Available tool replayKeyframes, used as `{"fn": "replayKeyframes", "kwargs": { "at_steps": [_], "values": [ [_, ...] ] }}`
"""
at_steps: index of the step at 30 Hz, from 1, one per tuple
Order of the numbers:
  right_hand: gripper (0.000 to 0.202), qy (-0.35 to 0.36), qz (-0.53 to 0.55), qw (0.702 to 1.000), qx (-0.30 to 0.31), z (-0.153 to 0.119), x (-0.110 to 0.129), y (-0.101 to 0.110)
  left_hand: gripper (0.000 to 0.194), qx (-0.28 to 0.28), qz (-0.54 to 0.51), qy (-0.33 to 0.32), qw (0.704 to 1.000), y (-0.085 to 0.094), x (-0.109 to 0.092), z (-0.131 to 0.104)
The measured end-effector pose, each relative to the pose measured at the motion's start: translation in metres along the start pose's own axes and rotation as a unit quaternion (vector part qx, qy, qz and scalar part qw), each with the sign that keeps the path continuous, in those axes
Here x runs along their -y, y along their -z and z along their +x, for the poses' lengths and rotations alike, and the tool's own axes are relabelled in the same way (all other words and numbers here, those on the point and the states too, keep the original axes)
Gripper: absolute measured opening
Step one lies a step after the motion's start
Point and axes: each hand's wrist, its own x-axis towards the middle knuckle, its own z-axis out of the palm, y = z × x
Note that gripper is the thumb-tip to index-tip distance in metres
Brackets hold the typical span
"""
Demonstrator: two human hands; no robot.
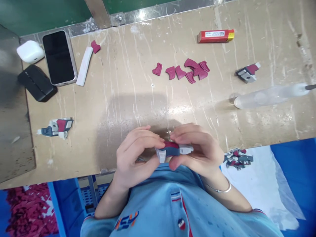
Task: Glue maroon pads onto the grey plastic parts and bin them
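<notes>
A small assembled part [172, 150], dark blue, light grey and dark red, is held between both hands at the table's front edge. My left hand [139, 153] pinches its left end, with the thumb below and fingers above. On its right end, the fingers and thumb of my right hand [197, 148] are closed round the light grey piece. Beyond the hands lie several loose dark red pieces [180, 72]. A similar assembled part [249, 72] rests at the right, and another [57, 127] lies at the left.
At the back left are a phone [59, 57], a white case [30, 51], a black case [37, 83] and a white strip [84, 66]. A red box [215, 36] and a translucent bottle [269, 96] lie right. Blue bins [67, 205] stand below the table.
</notes>
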Motion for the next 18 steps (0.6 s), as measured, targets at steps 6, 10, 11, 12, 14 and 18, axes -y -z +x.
{"fn": "replayKeyframes", "kwargs": {
  "at_steps": [6, 10, 11, 12, 14, 18],
  "values": [
    [0.017, 0.005, -0.011, 0.999, 0.045, 0.002, 0.003, 0.002, 0.026, 0.000, 0.017, -0.007, 1.000, 0.002, 0.005, 0.001],
    [0.015, 0.014, -0.023, 0.997, 0.066, 0.004, 0.004, 0.000, 0.026, 0.009, 0.035, -0.058, 0.998, 0.003, 0.011, 0.002],
    [0.014, 0.016, -0.020, 0.997, 0.071, 0.004, 0.003, 0.000, 0.028, 0.010, 0.025, -0.069, 0.997, 0.001, 0.011, 0.002],
    [0.013, 0.017, -0.015, 0.997, 0.075, 0.003, 0.002, -0.001, 0.029, 0.012, 0.010, -0.076, 0.997, 0.000, 0.010, 0.002],
    [0.014, 0.003, 0.000, 0.997, 0.078, -0.002, 0.001, 0.002, 0.031, 0.040, -0.018, -0.065, 0.997, -0.002, 0.006, 0.001],
    [0.020, -0.086, 0.029, 0.996, 0.010, -0.024, 0.020, 0.031, 0.055, 0.145, 0.020, 0.019, 0.989, 0.014, 0.003, 0.002]
  ]
}}
